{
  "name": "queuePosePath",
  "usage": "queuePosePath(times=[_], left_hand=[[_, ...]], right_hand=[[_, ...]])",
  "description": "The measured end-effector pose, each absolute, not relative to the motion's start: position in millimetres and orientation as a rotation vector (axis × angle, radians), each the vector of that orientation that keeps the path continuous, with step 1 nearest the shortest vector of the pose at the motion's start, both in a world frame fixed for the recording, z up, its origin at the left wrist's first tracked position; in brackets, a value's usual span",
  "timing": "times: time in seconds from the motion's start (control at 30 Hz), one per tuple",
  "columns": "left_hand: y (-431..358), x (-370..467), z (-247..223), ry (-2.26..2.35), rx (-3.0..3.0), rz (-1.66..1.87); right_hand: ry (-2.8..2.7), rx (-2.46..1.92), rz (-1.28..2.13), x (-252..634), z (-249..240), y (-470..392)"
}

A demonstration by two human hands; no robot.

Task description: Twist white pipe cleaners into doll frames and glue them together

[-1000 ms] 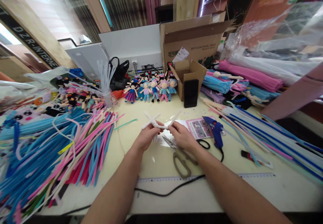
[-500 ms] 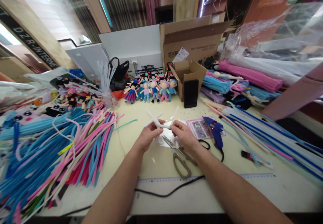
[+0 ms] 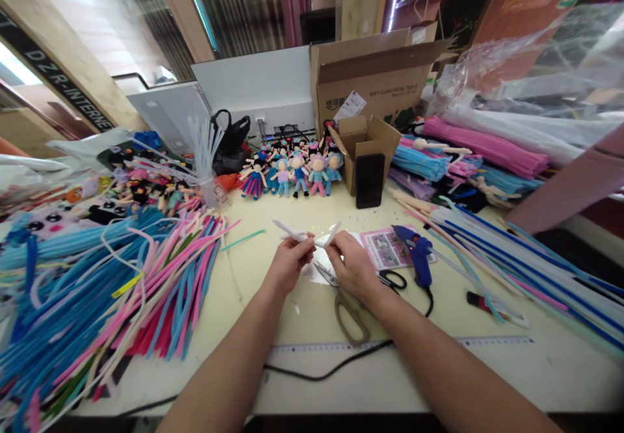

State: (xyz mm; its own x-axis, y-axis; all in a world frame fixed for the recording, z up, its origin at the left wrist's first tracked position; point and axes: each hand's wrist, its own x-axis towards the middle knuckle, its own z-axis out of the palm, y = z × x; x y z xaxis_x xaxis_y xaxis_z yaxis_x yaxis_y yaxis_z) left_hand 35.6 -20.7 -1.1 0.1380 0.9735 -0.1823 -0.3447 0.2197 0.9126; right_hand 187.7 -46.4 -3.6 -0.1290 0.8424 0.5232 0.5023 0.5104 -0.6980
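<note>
My left hand pinches a piece made of white pipe cleaners, whose loose ends stick out to the upper left. My right hand grips the same white piece on its other side, and one end points up above the fingers. Part of the piece is hidden by the fingertips. Beneath my right hand lie scissors with grey-brown handles, their blades partly covered. A white sheet is under the hands.
A blue glue gun rests on a pink printed card at right. Bundles of coloured pipe cleaners cover the left side. Small dolls, a black phone and a cardboard box stand behind. A ruler lies in front.
The white piece has turned and sits lower at its left end. My hands have shifted grip on it, and my right hand now covers more of the scissors.
</note>
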Motion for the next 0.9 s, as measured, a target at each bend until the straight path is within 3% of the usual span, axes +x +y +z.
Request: queuePosePath(times=[0.2,0.43,0.6,0.73,0.9], left_hand=[[-19,30,-1,0.935,0.875,1.192],[-17,25,3,0.842,0.955,1.170],[-19,28,6,0.802,0.972,1.173],[-21,30,7,0.770,0.972,1.165],[-19,30,6,0.837,0.833,1.131]], right_hand=[[-1.661,-1.152,0.737,184,-8,-44],[-1.198,-1.069,1.485,181,-14,-39],[-0.986,-0.905,1.697,181,-17,-38],[-0.961,-0.843,1.685,180,-17,-38],[-1.107,-1.000,1.248,188,-9,-35]])
